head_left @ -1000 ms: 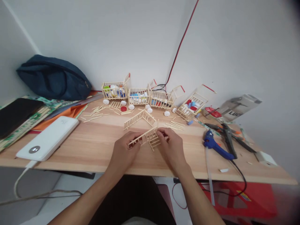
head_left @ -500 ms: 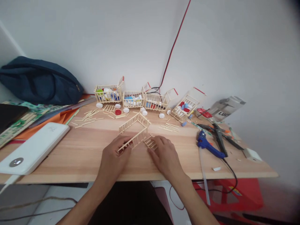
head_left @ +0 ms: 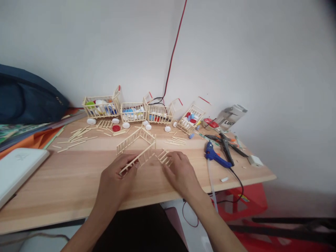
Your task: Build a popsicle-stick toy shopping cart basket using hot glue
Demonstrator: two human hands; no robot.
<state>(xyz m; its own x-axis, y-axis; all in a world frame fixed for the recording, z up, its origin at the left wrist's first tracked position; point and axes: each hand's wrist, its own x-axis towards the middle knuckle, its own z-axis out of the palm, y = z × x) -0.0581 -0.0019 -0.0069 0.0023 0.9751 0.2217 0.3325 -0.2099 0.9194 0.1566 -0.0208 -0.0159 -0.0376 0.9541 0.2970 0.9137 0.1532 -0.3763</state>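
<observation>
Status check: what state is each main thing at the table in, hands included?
Left hand: closed on the stick frame
Stick frame: three-sided, left end open
Right hand: holding the slatted panel
Slatted panel: partly covered by right hand
Carts: loaded with coloured pieces
Loose sticks: scattered
Glue gun: lying down; on or off, cannot tell
Power bank: lying flat

The stick frame (head_left: 141, 154) is beige, the glue gun (head_left: 216, 157) blue.

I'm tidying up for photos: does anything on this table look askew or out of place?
Yes. The rightmost toy cart sits at a slant, out of line with the other three carts. The pale glue stick by the blue glue gun also juts past the table's edge.
</observation>
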